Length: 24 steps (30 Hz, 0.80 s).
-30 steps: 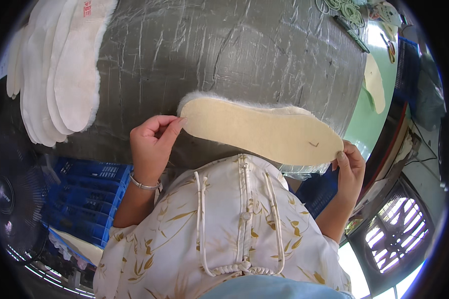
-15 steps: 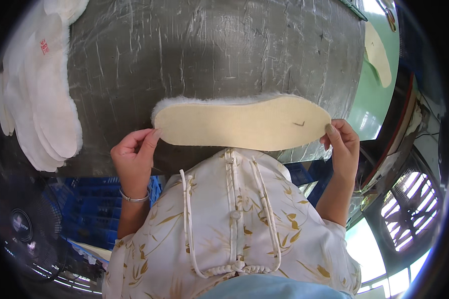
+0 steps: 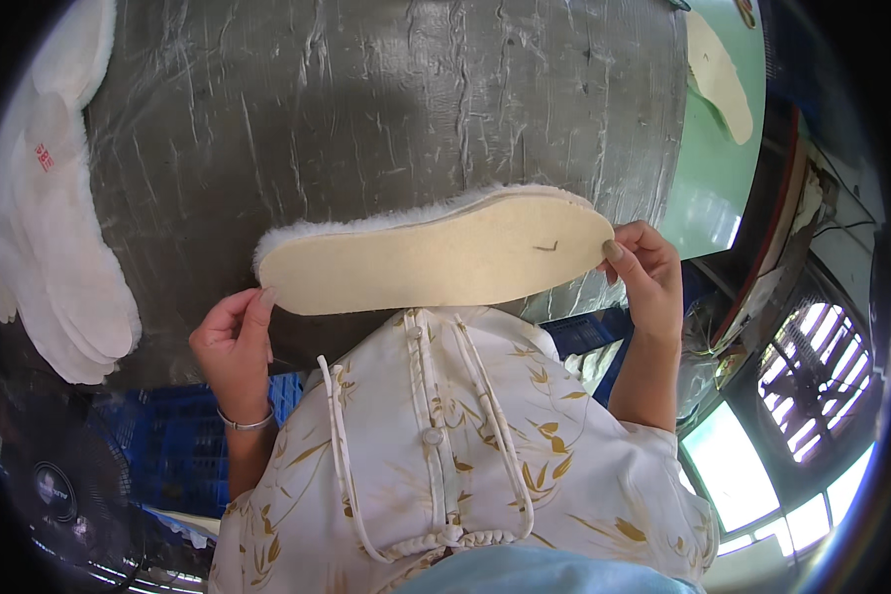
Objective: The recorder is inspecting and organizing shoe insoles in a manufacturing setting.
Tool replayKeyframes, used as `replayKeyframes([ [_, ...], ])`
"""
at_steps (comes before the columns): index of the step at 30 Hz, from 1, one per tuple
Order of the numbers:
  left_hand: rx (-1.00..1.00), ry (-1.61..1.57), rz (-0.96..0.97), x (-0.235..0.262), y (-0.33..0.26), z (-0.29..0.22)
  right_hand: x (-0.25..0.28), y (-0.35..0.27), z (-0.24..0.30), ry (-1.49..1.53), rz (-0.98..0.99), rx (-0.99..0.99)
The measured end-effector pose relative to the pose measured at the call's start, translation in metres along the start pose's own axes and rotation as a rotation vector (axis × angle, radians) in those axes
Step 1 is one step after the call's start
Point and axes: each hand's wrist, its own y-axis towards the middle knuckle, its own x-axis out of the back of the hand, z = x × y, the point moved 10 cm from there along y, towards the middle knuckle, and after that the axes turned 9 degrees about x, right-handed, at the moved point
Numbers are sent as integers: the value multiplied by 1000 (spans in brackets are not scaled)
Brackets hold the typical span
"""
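Note:
A cream insole [image 3: 416, 259] with white fleece showing along its far edge is stretched lengthwise between my two hands, close to my body. My left hand [image 3: 238, 332] pinches its left end between thumb and fingers. At the other end, my right hand [image 3: 648, 275] grips the rounded tip the same way. The smooth cream side faces up and bears a small dark mark near the right end. How much fleece lies underneath is hidden.
White fleece insoles [image 3: 74, 238] lie stacked at the left on the dark, film-covered table [image 3: 386, 109]. A cream insole piece [image 3: 720, 79] rests on a green surface [image 3: 708, 188] at the far right. Blue crates [image 3: 178, 445] and a black fan [image 3: 54, 485] stand lower left.
The whole view has shifted, so the table, stack and hands appear further left. Both hands still hold the insole, which now tilts slightly, its left end nearer me.

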Motion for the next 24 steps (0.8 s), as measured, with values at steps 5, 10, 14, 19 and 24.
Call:
replayKeyframes([
  [5, 23, -19, 3, 0, 1, 3, 4, 2, -4, -1, -22, -31],
  [10, 35, -4, -12, 0, -1, 1, 3, 5, -6, 0, -5, -45],
  [14, 26, -1, -2, 1, 3, 4, 0, 5, -8, 23, -5, -42],
  [19, 48, 0, -41, 5, 2, 8, -2, 8, -9, 39, 0, -44],
  [24, 67, -17, -16, 5, 4, 11, 0, 10, -14, 66, -52, -99],
])
